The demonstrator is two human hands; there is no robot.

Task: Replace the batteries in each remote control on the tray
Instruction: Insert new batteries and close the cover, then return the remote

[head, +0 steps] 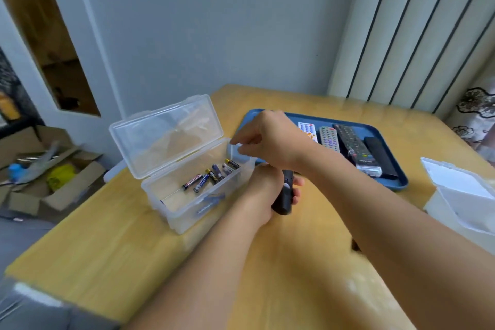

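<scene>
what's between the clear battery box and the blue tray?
In the head view, both hands: the right hand reaches over the clear battery box's near corner, and below it the left hand grips a black remote. The blue tray lies just beyond.

upright box lid [166, 134] blocks far side, battery box [192, 195] open above

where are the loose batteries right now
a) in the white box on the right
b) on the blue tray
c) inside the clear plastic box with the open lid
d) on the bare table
c: the batteries lie on the floor of the clear plastic box, whose lid stands open; the blue tray holds only remote controls.
</scene>
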